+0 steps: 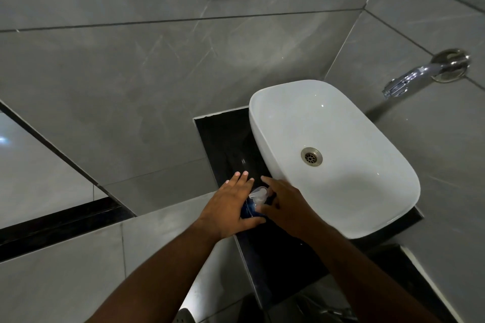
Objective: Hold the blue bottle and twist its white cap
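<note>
Apparently the step in hand was working a small dark-blue bottle with a clear plastic pump top (256, 203), which stood on the black polished surface (225, 139) just beside the white oval ceramic basin (367, 191). The left hand (231, 207) lay against it, fingers straight, its grip relaxed, while the right hand (284, 203) curled round the pump. Next, I judged, called for a firm hold.

White basin (367, 191), black counter (225, 136), grey veined wall tiles (131, 73), chrome tap (409, 81), dark blue bottle (249, 211)
</note>
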Tool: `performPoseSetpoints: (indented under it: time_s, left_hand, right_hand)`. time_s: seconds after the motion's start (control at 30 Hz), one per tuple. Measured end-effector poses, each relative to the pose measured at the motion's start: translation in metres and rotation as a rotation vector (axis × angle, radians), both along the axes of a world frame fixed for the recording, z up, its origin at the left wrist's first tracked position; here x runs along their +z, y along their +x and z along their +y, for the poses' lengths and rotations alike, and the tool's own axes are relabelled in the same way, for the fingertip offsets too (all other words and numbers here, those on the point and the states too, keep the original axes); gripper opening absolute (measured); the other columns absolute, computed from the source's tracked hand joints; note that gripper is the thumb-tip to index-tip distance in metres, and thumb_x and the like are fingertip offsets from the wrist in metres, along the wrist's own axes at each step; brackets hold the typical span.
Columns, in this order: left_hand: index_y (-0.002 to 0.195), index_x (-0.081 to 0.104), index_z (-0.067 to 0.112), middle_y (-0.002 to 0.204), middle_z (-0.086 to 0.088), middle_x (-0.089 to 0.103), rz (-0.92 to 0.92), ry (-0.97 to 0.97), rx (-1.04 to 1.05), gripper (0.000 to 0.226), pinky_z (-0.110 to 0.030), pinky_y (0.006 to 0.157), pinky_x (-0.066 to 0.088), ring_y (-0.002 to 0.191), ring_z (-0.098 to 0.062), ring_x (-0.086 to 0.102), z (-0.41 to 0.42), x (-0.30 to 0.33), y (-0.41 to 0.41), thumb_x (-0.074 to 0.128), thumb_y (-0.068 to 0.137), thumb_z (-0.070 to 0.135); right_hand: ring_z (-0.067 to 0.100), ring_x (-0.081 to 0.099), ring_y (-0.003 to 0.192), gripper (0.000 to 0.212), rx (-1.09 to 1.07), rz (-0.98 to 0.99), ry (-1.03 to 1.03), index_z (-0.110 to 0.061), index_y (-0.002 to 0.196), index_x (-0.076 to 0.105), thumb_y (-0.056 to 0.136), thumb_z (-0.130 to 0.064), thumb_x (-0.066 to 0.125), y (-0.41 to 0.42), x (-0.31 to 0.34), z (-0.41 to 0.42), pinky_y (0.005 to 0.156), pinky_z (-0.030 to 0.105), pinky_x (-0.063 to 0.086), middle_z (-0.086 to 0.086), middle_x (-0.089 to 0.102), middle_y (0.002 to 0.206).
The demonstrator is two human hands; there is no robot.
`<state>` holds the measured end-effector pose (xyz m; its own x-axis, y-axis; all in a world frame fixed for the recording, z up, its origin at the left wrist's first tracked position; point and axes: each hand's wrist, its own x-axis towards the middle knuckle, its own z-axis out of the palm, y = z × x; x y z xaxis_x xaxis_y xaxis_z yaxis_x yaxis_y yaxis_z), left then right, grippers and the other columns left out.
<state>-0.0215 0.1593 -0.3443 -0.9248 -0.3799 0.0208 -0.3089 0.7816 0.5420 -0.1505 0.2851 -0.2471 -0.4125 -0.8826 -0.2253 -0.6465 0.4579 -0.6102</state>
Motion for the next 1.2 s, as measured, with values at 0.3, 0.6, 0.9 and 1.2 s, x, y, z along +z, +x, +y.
performPoseSetpoints:
  time_s: [0.3,0.6,0.9,1.2]
  left_hand:
    - [0.153,0.021,0.021,0.163,-0.003,0.013,0.018,0.02,0.018,0.1,-0.039,0.119,0.009,0.149,-0.016,0.001,0.003,0.006,0.0,0.051,0.078,0.079]
    - [0.155,0.015,0.019,0.164,-0.003,0.011,-0.007,0.014,0.008,0.1,-0.038,0.12,0.008,0.149,-0.015,0.0,0.008,0.012,0.0,0.053,0.08,0.073]
    - [0.155,0.006,0.019,0.163,0.002,0.006,0.006,0.042,0.045,0.106,-0.027,0.118,0.003,0.149,-0.013,0.002,0.007,0.015,-0.002,0.046,0.079,0.081]
    - [0.155,0.006,0.017,0.163,-0.004,0.009,0.026,0.086,0.169,0.108,-0.035,0.12,0.007,0.148,-0.014,0.002,-0.072,0.017,-0.018,0.046,0.076,0.079]
  right_hand:
    - [0.01,0.06,0.086,0.024,0.076,-0.023,-0.047,-0.014,0.108,0.062,0.087,-0.024,0.06,-0.006,-0.016,-0.009,0.078,0.018,0.045,0.006,0.069,0.103]
    - [0.008,0.056,0.082,0.028,-0.015,0.136,-0.176,-0.021,0.11,0.063,0.083,-0.031,0.062,0.004,-0.026,0.003,0.078,0.02,0.043,-0.002,0.064,0.093]
    - [0.017,0.063,0.09,0.023,-0.236,-0.01,-0.152,-0.016,0.107,0.066,0.087,-0.026,0.056,0.011,-0.028,0.004,0.085,0.032,0.05,0.005,0.07,0.1]
    - [0.018,0.063,0.088,0.021,-0.314,-0.079,-0.146,-0.012,0.104,0.065,0.091,-0.024,0.054,-0.002,-0.035,-0.085,0.083,0.033,0.05,0.005,0.069,0.098]
